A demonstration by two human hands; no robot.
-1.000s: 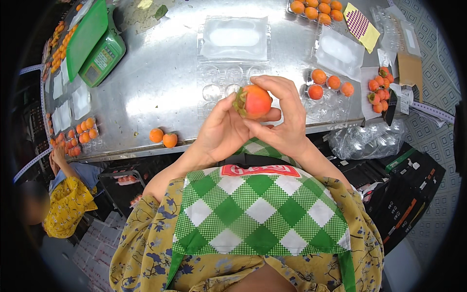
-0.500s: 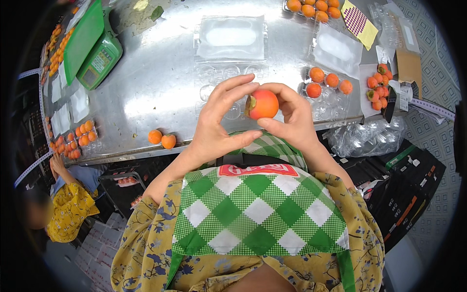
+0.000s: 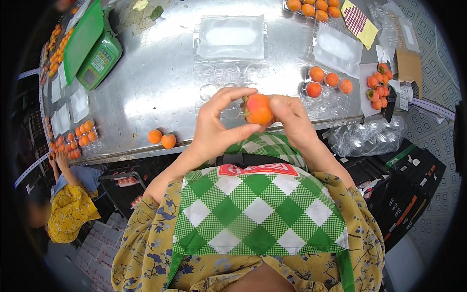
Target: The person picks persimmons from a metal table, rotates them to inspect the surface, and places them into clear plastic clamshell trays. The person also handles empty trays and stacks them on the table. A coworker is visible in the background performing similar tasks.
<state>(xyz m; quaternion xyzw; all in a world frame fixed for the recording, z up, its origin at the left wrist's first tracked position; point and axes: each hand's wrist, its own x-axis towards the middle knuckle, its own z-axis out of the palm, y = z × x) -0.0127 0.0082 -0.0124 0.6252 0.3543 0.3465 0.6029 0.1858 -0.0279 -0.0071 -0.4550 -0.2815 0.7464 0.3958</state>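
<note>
An orange-red persimmon (image 3: pixel 258 109) is held over the near edge of the table, its green calyx facing left. Around its left side, my left hand (image 3: pixel 216 114) curves with index finger and thumb against the top and bottom of the fruit. My right hand (image 3: pixel 294 121) grips it from the right, thumb on the near face, the other fingers partly hidden behind. Just beyond the hands lies a clear plastic tray (image 3: pixel 208 91) with round hollows. Another clear tray (image 3: pixel 335 104) to the right carries several persimmons (image 3: pixel 316 74) in its far hollows.
Two persimmons (image 3: pixel 154 136) rest near the front edge at left. A green scale (image 3: pixel 99 61) stands at far left; white padded sheets (image 3: pixel 231 36) lie farther back. More persimmons (image 3: pixel 379 87) sit at right, beside a dotted yellow sheet (image 3: pixel 359 24). A co-worker (image 3: pixel 73 209) works at left.
The persimmon has turned between my hands and now shows a different side. My right thumb has moved up onto its right side, and my left fingers have closed in around it.
</note>
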